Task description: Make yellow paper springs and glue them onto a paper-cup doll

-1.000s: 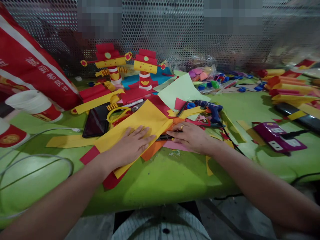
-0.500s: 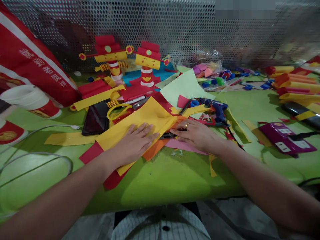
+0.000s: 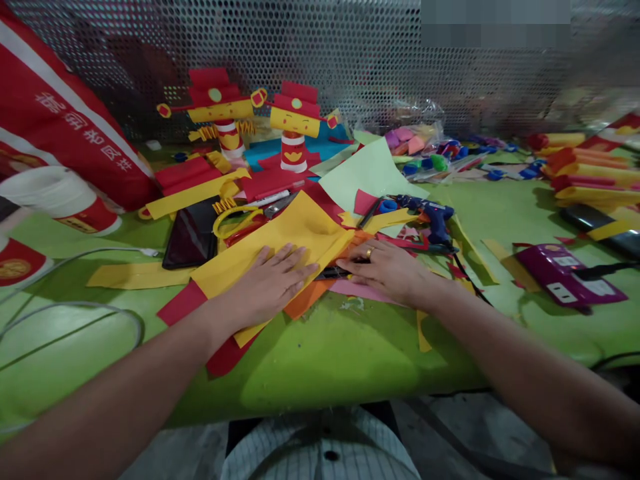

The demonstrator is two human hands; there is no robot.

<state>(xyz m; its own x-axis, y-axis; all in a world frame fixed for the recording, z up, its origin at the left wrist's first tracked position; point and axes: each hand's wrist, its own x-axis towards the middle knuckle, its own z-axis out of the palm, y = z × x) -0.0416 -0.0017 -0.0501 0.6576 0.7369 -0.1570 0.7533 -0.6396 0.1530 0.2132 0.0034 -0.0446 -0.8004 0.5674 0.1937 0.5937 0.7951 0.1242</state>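
Left hand (image 3: 277, 277): flat on yellow sheet (image 3: 300, 227), fingers slightly spread. Sheet overlaps red paper (image 3: 231, 357) and orange paper (image 3: 309, 297) on tabletop (image 3: 325, 360). Right hand (image 3: 387, 268): fingers curled beside sheet's right edge; cannot tell whether they hold anything.

White Chinese characters (image 3: 94, 136) line a red bag (image 3: 103, 177) at left, too blurred to read. Print (image 3: 85, 219) on the nearby cups (image 3: 45, 190) is illegible.

One left hand (image 3: 273, 279), one right hand (image 3: 387, 270) and one gold ring (image 3: 369, 253) are in view, along with one large yellow sheet (image 3: 300, 227), two standing red-hatted paper figures (image 3: 293, 148), one blue glue gun (image 3: 438, 220), one purple socket block (image 3: 545, 267) and one big red bag (image 3: 65, 110)
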